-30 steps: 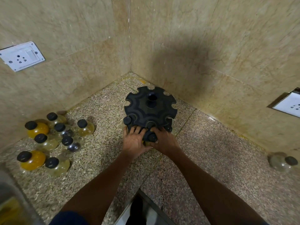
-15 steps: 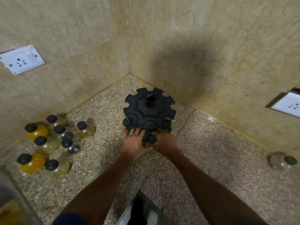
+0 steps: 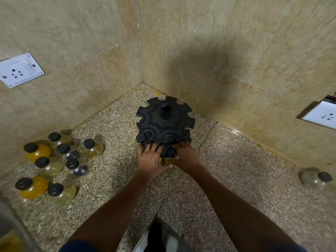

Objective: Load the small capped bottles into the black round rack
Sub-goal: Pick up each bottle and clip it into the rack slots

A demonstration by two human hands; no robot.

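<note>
A: Currently, rack status? Log it.

B: Black round plastic rack (image 3: pixel 164 124), notched rim, central post, stands on the speckled granite floor (image 3: pixel 227 179) in the corner. One black-capped bottle (image 3: pixel 140 138) sits in a slot at its near left edge; another black cap (image 3: pixel 172 152) shows at the near edge between the hands, with a bit of yellow below it.

A: Hands?

B: Left hand (image 3: pixel 151 159) lies on the rack's near edge, fingers straight and slightly spread, thumb out to the right. Right hand (image 3: pixel 186 154) is against the rack just beside that near cap; its fingers are hidden, so grip cannot be judged.

A: Loose stock?

B: Eight small round capped bottles (image 3: pixel 54 160) grouped on the floor well left of the rack: some hold deep yellow liquid, some pale yellow, two look clear and dark. One clear capped bottle (image 3: pixel 314 179) lies apart, far right, near the wall.

A: Room?

B: Beige marble-look tiled walls (image 3: pixel 200 42); a white socket plate (image 3: pixel 19 70) on the left wall, another white plate (image 3: pixel 321 115) at right, cut by the frame edge.

A: Unclear items?

B: The rack's lower tier is mostly hidden. A blurred object at lower left cannot be identified.
</note>
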